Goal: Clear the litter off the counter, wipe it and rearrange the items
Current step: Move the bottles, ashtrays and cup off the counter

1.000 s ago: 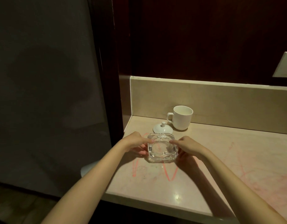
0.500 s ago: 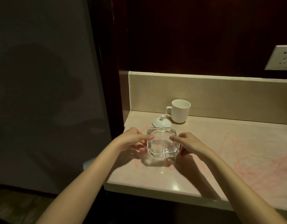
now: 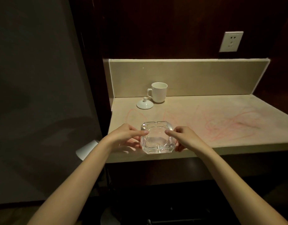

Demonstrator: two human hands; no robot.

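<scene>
Hands — left [image 3: 127, 135], right [image 3: 183, 137] — grip glass ashtray [image 3: 158, 138]; no readable writing.

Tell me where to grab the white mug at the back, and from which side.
Take the mug by its handle, coming from the left. It stands upright with the loop pointing left toward the side wall. The lid lies just in front and left, so come in above it. Both hands currently hold the glass ashtray.
</scene>
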